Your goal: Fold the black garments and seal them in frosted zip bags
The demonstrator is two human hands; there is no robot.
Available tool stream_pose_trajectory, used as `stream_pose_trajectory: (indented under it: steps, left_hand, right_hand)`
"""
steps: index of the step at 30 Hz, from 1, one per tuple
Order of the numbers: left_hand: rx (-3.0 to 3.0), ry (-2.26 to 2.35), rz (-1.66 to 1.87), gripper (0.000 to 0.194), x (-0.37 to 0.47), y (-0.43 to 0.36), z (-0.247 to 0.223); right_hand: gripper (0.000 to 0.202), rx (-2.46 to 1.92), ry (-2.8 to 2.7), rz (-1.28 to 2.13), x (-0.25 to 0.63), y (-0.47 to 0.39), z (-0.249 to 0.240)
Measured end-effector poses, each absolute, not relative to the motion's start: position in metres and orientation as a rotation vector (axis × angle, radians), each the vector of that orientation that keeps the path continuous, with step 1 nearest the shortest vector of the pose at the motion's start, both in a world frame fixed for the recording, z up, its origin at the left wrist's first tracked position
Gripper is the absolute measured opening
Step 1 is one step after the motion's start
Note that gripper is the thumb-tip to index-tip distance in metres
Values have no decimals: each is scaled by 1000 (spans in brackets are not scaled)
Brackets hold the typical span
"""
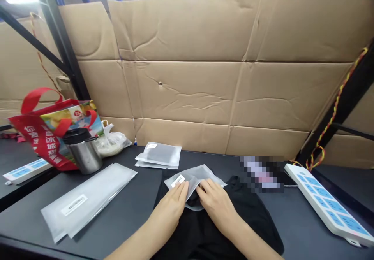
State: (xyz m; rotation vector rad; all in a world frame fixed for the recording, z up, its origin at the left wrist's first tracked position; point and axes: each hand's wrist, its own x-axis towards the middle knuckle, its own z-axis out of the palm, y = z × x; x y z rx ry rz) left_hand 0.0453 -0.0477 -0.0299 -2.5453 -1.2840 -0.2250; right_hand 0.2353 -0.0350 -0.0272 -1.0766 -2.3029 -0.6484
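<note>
A frosted plastic bag [198, 173] with a barcode label lies over a black garment [251, 217] in front of me. My left hand [174, 197] presses its closed fingers on the bag's left side, beside the label. At the bag's opening, my right hand [214, 197] grips the edge with bent fingers, some of them hidden inside the mouth. Dark cloth shows within the opening between both hands. Whether the left hand pinches the bag's rim or a bit of cloth is hard to see.
Flat frosted bags [93, 197] lie stacked at left. Filled bags [159, 155] sit near the cardboard wall [187, 96]. A steel flask [84, 155], a red carrier bag [52, 135] and a white plastic bag [112, 143] stand back left. A power strip [327, 205] lies at right.
</note>
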Motion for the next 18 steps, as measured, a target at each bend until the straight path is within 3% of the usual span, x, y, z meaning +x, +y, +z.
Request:
stream_pose_trajectory:
  steps: [4, 8, 13, 18]
  left_hand:
    - [-2485, -1247, -296, 70, 45, -45, -28]
    - [-2390, -1186, -387, 64, 42, -38, -27]
    - [-2281, -1091, -510, 62, 24, -31, -17]
    - [-2086, -1277, -698, 74, -40, -34, 5]
  right_hand:
    - [28, -714, -2132, -599, 246, -46, -19]
    - [17, -348, -2333, -622, 261, -62, -26]
    - [25, -435, -2506, -454, 273, -70, -50]
    - [26, -544, -2503, -328, 273, -71, -55]
